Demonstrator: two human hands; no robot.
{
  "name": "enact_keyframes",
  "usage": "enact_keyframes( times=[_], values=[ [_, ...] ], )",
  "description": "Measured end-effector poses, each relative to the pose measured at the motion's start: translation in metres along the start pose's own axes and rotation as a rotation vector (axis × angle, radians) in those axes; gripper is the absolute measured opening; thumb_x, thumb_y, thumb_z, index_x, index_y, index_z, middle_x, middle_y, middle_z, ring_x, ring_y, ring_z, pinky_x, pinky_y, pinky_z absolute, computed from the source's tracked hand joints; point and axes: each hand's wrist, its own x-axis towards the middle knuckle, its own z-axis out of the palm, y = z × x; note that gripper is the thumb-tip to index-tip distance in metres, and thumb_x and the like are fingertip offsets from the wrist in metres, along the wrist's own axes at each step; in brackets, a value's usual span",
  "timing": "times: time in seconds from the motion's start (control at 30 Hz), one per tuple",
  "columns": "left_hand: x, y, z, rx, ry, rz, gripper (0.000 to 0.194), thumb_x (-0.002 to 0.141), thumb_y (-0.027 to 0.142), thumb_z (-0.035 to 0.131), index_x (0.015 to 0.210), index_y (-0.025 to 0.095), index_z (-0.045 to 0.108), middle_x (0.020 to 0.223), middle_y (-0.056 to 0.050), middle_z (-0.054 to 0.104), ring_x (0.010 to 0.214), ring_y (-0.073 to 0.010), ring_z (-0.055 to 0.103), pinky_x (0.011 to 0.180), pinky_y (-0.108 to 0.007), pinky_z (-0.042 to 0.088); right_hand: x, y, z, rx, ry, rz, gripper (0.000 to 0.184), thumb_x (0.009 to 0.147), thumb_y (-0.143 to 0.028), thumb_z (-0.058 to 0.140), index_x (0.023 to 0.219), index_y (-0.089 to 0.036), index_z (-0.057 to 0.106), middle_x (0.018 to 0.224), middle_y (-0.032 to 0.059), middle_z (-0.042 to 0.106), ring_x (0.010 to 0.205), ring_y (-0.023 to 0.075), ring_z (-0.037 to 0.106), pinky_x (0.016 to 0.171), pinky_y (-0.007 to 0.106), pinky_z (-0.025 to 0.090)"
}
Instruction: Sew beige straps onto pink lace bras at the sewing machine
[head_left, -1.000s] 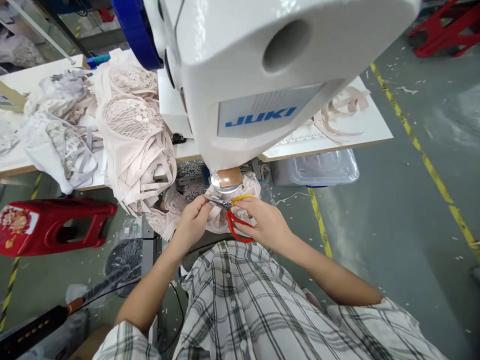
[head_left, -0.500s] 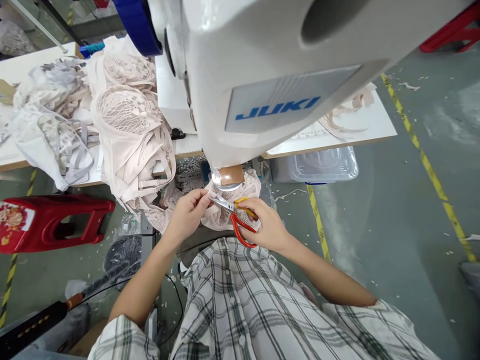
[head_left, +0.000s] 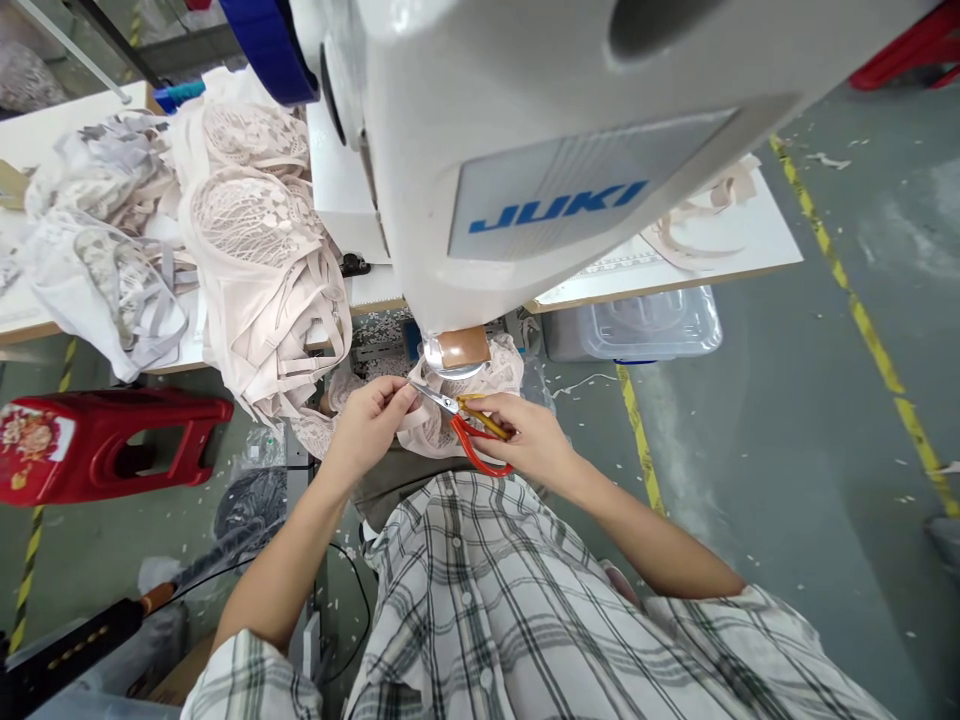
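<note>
My right hand (head_left: 529, 435) holds scissors (head_left: 480, 435) with one red and one yellow handle. Their blades point left, the tips right at the fingertips of my left hand (head_left: 373, 420). That hand is closed in a pinch on a pale pink bra (head_left: 431, 430); exactly which edge or strap it grips is hidden by the fingers. The bra's lace cups hang over my lap, just under the head of the white sewing machine (head_left: 420, 240). Part of the lace is covered by the machine head and my hands.
Pale pink bras (head_left: 247, 230) lie piled over the table edge at left, beside white ones (head_left: 112, 290). Fabric strips (head_left: 697, 225) rest on the right tabletop. A clear plastic box (head_left: 652, 325) sits below it. On the left floor is a red stool (head_left: 180, 440).
The scissors have moved slightly left and up, their tips now at my left fingertips. The handles are closer together. My left hand has shifted slightly left.
</note>
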Motion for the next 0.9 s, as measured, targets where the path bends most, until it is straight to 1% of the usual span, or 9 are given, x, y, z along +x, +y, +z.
enact_keyframes(
  times=[0.2, 0.3, 0.37, 0.5, 0.6, 0.67, 0.73, 0.8, 0.9],
  values=[
    [-0.001, 0.001, -0.003, 0.006, 0.118, 0.069, 0.023, 0.092, 0.038, 0.056, 0.093, 0.020, 0.071, 0.087, -0.003, 0.074, 0.077, -0.0164, 0.066, 0.068, -0.025, 0.049, -0.019, 0.020, -0.019, -0.036, 0.034, 0.087, 0.033, 0.081, -0.029, 0.067, 0.114, -0.030, 0.070, 0.100, 0.0024, 0.076, 0.065, 0.0180, 0.067, 0.060, 0.033, 0.056],
    [-0.001, -0.006, -0.008, 0.207, 0.190, 0.191, 0.023, 0.092, 0.033, 0.055, 0.105, 0.020, 0.069, 0.088, -0.004, 0.074, 0.079, -0.0168, 0.067, 0.071, -0.026, 0.049, -0.020, 0.035, -0.048, -0.106, 0.006, 0.170, 0.032, 0.079, -0.032, 0.069, 0.110, -0.031, 0.070, 0.103, 0.0024, 0.076, 0.069, 0.0203, 0.068, 0.063, 0.036, 0.056],
    [0.000, -0.010, -0.013, 0.315, 0.189, 0.270, 0.025, 0.092, 0.031, 0.054, 0.110, 0.020, 0.067, 0.088, -0.004, 0.074, 0.080, -0.0176, 0.067, 0.073, -0.027, 0.050, -0.010, 0.044, -0.073, -0.214, 0.071, 0.267, 0.033, 0.078, -0.035, 0.071, 0.111, -0.030, 0.069, 0.103, 0.0044, 0.076, 0.074, 0.0228, 0.070, 0.067, 0.038, 0.055],
    [0.005, -0.007, -0.025, 0.236, 0.002, 0.203, 0.024, 0.094, 0.032, 0.050, 0.104, 0.020, 0.068, 0.093, -0.006, 0.076, 0.083, -0.0188, 0.070, 0.075, -0.029, 0.053, 0.041, 0.066, -0.123, -0.501, 0.292, 0.379, 0.039, 0.082, -0.038, 0.068, 0.116, -0.019, 0.066, 0.102, 0.0124, 0.075, 0.088, 0.0274, 0.069, 0.074, 0.039, 0.050],
    [0.011, -0.001, -0.028, 0.076, -0.256, 0.096, 0.031, 0.096, 0.038, 0.050, 0.119, 0.021, 0.062, 0.103, -0.008, 0.075, 0.093, -0.0204, 0.071, 0.080, -0.032, 0.056, 0.088, 0.093, -0.154, -0.653, 0.356, 0.252, 0.040, 0.086, -0.035, 0.060, 0.120, -0.015, 0.065, 0.112, 0.0187, 0.071, 0.100, 0.0320, 0.065, 0.082, 0.043, 0.049],
    [0.014, -0.001, -0.024, 0.133, -0.278, 0.111, 0.030, 0.096, 0.039, 0.052, 0.119, 0.021, 0.060, 0.104, -0.008, 0.074, 0.096, -0.0209, 0.070, 0.083, -0.034, 0.055, 0.110, 0.114, -0.168, -0.683, 0.319, 0.143, 0.039, 0.088, -0.032, 0.054, 0.121, -0.015, 0.065, 0.116, 0.0191, 0.070, 0.107, 0.0339, 0.062, 0.091, 0.048, 0.048],
    [0.014, -0.004, -0.014, 0.337, -0.141, 0.243, 0.024, 0.097, 0.037, 0.051, 0.109, 0.021, 0.064, 0.105, -0.009, 0.072, 0.098, -0.0222, 0.068, 0.085, -0.037, 0.053, 0.119, 0.127, -0.174, -0.677, 0.311, 0.064, 0.039, 0.090, -0.030, 0.048, 0.121, -0.014, 0.066, 0.122, 0.0190, 0.067, 0.116, 0.0346, 0.058, 0.102, 0.051, 0.043],
    [0.012, -0.009, -0.002, 0.571, 0.020, 0.466, 0.023, 0.099, 0.033, 0.047, 0.096, 0.018, 0.065, 0.103, -0.011, 0.069, 0.099, -0.0237, 0.065, 0.087, -0.039, 0.050, 0.113, 0.128, -0.170, -0.615, 0.376, 0.030, 0.041, 0.092, -0.031, 0.046, 0.122, -0.013, 0.066, 0.132, 0.0201, 0.062, 0.125, 0.0348, 0.052, 0.110, 0.053, 0.036],
    [0.007, -0.010, 0.017, 0.829, 0.135, 0.760, 0.031, 0.101, 0.031, 0.042, 0.078, 0.017, 0.059, 0.076, -0.007, 0.064, 0.073, -0.0199, 0.060, 0.069, -0.033, 0.046, 0.082, 0.102, -0.144, -0.430, 0.528, 0.032, 0.044, 0.092, -0.040, 0.051, 0.124, -0.012, 0.063, 0.136, 0.0254, 0.056, 0.130, 0.0369, 0.047, 0.111, 0.057, 0.031]
  ],
)
